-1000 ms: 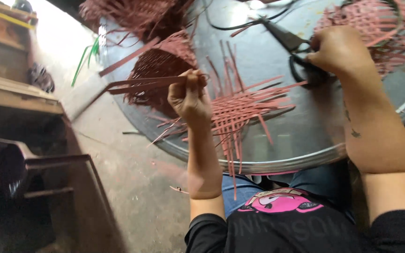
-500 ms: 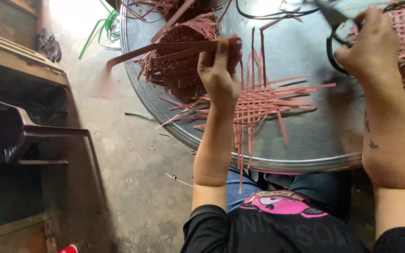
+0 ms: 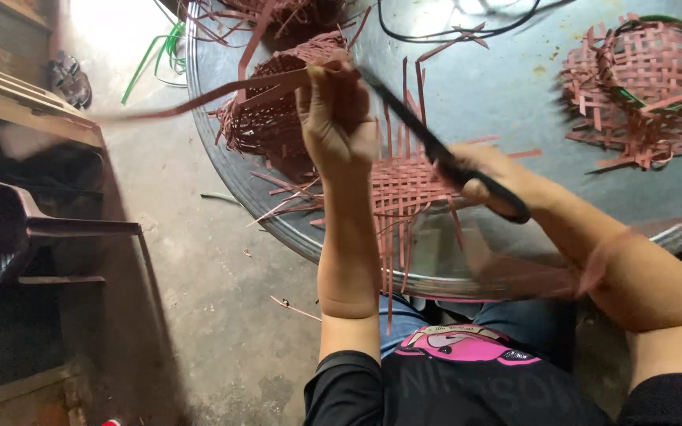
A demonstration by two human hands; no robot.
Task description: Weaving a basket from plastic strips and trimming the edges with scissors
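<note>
A round, grey metal table [image 3: 515, 102] fills the far and right part of the view, its rim curving toward the person and its top dull and smudged. The left hand [image 3: 333, 118] is raised over the table's left side, fingers closed in a fist around a bundle of long reddish-brown strips [image 3: 199, 99] that stick out leftward past the rim, blurred at the tips. The right hand [image 3: 487, 177] grips the dark handles of a pair of scissors [image 3: 428, 142], whose blades point up and to the far left, toward the strips at the left hand; whether the blades are parted cannot be told. Flat on the table between the two forearms lies a part-woven mat [image 3: 404, 189] of the same strips, loose ends hanging over the near rim. A heap of loose strips [image 3: 270, 118] sits just behind the left hand, and far right lies a rounder woven piece [image 3: 633, 87] with a green band along its edge. A black cable [image 3: 451, 31] loops across the far side of the table. Below, on the left, the concrete floor [image 3: 199, 300] is bare and stained, with green strips [image 3: 155, 51] at the far left, a dark plastic chair [image 3: 17, 229] and wooden boards [image 3: 17, 87].
</note>
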